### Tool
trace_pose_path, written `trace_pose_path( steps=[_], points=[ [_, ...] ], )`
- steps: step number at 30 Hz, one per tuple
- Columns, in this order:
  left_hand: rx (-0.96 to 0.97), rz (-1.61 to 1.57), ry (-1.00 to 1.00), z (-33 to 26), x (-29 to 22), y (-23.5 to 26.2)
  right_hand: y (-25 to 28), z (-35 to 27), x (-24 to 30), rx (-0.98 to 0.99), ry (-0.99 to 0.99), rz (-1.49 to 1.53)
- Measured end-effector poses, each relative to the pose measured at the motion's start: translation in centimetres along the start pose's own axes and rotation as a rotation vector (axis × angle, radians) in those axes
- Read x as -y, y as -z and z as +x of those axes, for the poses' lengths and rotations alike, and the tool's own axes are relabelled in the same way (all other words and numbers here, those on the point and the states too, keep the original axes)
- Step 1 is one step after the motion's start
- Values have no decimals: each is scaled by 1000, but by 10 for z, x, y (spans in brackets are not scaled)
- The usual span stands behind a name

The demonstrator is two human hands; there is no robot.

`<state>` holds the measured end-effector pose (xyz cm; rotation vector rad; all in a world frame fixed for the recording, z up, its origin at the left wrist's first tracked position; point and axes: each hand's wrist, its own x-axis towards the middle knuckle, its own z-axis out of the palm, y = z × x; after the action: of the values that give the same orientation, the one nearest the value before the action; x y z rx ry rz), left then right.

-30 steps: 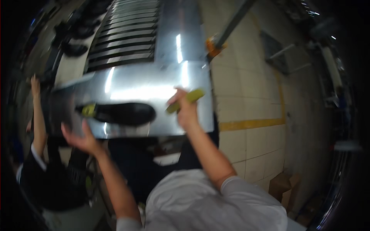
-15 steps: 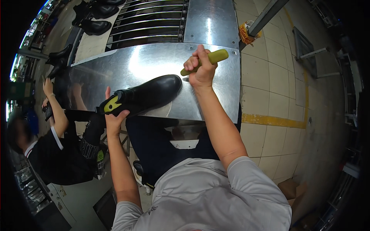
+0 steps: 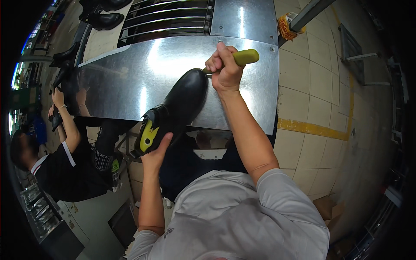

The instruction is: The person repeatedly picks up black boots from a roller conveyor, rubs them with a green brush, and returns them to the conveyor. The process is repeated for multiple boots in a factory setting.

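Observation:
A black leather boot [image 3: 184, 95] lies tilted across the near edge of the shiny metal table, toe pointing away. In its opening sits a yellow-green shoe last [image 3: 149, 133] with a round hole. My left hand [image 3: 157, 152] is closed round the heel end, thumb along the side and the other fingers hidden beneath. My right hand [image 3: 226, 71] wraps round an olive-green, rounded stick-like tool [image 3: 247, 57]. Its thick end sticks out to the right. The thin end is at the boot's toe; I cannot tell whether it touches.
The metal table [image 3: 112, 97] meets a rack of metal rods [image 3: 167, 24] at the far side. Several black boots [image 3: 106, 21] stand at the far left. A co-worker in a black shirt [image 3: 65, 173] handles a dark item on the left. A metal post [image 3: 310, 15] rises at the far right.
The boot's heel end has swung right and toward me with my left hand, so the toe points more away. The tool in my right hand has come closer to the toe.

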<state>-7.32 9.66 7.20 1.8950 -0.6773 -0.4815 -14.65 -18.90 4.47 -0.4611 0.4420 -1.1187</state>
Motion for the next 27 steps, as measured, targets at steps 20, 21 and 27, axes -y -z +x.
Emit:
trace_pose_path(
  steps=[20, 21, 27],
  points=[
    [-141, -437, 153, -12, -6, -18, -30, -9, 3, 123, 126, -79],
    [-146, -462, 157, -11, -5, -18, -36, -4, 2, 124, 128, -69],
    [-135, -497, 195, -9, -2, -14, -58, 14, -8, 149, 124, -79]
  ],
)
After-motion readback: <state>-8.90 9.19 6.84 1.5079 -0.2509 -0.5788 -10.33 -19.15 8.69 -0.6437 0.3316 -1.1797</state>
